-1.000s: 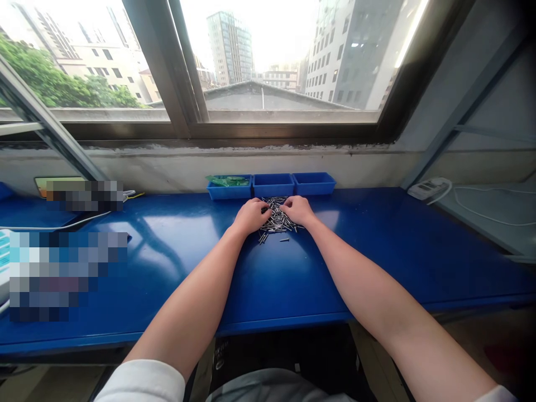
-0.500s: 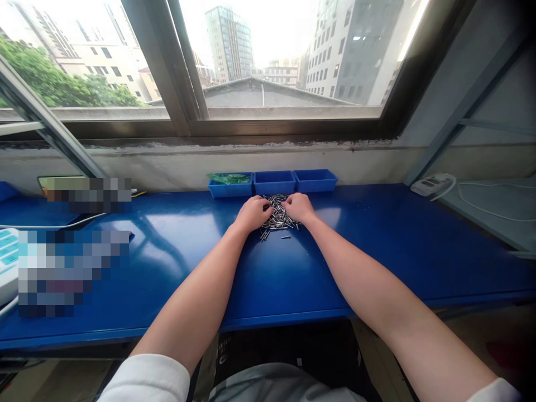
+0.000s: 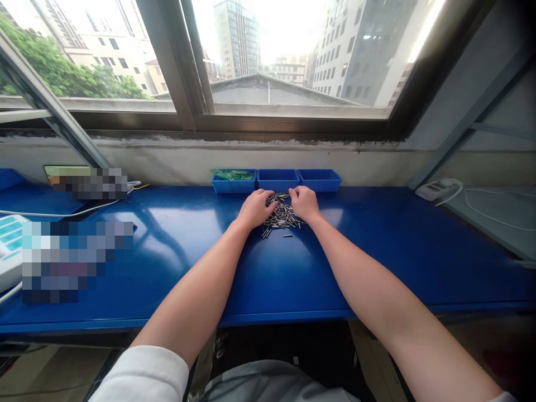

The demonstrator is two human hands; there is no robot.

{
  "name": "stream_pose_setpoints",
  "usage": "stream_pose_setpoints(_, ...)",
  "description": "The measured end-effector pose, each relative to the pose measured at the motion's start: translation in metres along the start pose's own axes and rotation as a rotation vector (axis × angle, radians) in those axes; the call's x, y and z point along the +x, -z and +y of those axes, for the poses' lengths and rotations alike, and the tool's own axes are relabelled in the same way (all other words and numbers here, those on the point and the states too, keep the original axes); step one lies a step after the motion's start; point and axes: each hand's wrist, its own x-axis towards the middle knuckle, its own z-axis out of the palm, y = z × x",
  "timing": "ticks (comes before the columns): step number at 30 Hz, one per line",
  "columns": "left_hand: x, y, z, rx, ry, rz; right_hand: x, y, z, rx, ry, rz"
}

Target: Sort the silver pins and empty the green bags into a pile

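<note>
A heap of small, slim silvery metal pieces, screw-like in shape [image 3: 285, 215], lies on the blue tabletop [image 3: 268, 279]. My left hand [image 3: 255, 209] rests at the heap's left side, its thumb apart from the fingers and pointing in over the pieces. On the right side, my right hand [image 3: 305, 203] has its fingers bent together at the heap's upper edge; whatever is between them is too small to make out. One loose piece [image 3: 287, 235] lies in front of the heap, and a few more lie at its lower left.
Behind the heap stand three blue bins: the left bin [image 3: 234, 186] holds green plastic material, beside the middle bin [image 3: 278, 180] and right bin [image 3: 320, 181]. A white power strip [image 3: 10, 251] is at far left, another white device [image 3: 435, 188] at right. A window frame [image 3: 293, 125] runs behind.
My hands have drawn slightly apart over the heap, the right one lifting its fingers toward the heap's back edge. The view has shifted a little.
</note>
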Motion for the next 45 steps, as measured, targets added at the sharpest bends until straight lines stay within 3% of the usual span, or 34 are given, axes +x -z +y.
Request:
stream_pose_setpoints(6, 0.002, 0.0, 0.001, -0.079, -0.076, -0.003, -0.002, 0.001, -0.005, 0.226, 0.089, -0.035)
stream_pose_setpoints(12, 0.003, 0.003, 0.001, -0.042, -0.039, 0.026, -0.006, 0.003, -0.009, 0.5, 0.105, -0.086)
stream_pose_setpoints(23, 0.003, 0.003, 0.002, -0.033, 0.004, 0.032, -0.003, 0.006, -0.005, 0.665, 0.035, -0.17)
stream_pose_setpoints(27, 0.004, 0.001, 0.0, -0.051, 0.056, 0.091, 0.003, 0.009, 0.001, 0.533, -0.037, -0.092)
stream_pose_setpoints(33, 0.002, -0.001, -0.003, -0.016, 0.089, 0.079, 0.008, 0.016, 0.016, 0.014, -0.085, 0.006)
stream_pose_setpoints(38, 0.001, -0.001, -0.002, 0.022, 0.084, 0.03, 0.009, 0.014, 0.023, -0.168, -0.226, -0.1)
stream_pose_setpoints(45, 0.0, 0.0, -0.002, 0.077, 0.098, -0.041, 0.01, 0.013, 0.025, -0.179, -0.288, -0.175)
